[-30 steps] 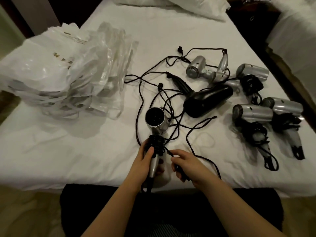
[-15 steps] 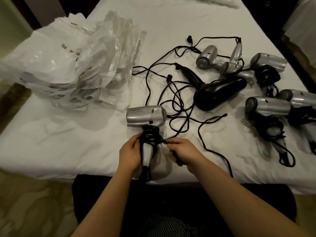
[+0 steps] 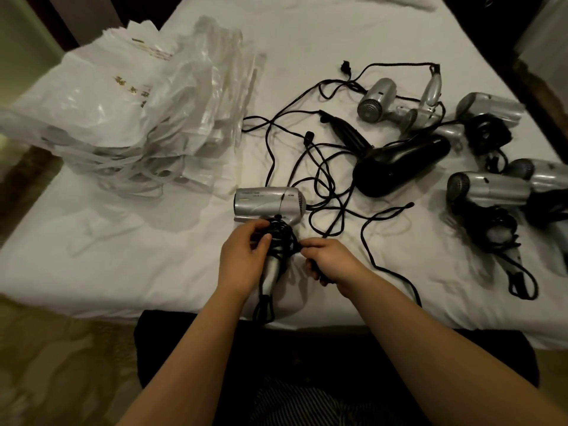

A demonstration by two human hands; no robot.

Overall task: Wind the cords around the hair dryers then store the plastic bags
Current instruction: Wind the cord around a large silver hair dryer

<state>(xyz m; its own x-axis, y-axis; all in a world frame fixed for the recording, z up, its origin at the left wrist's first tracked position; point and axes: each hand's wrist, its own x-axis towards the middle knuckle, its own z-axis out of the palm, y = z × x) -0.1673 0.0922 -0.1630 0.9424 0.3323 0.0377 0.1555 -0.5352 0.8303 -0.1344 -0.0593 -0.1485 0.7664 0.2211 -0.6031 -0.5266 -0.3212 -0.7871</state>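
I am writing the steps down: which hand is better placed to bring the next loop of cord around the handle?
Probably the right hand: it already pinches the black cord, while the left hand grips the silver hair dryer by its handle.

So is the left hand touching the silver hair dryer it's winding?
Touching. The head view shows the left hand curled round the silver hair dryer at its cord-wrapped handle, with no gap.
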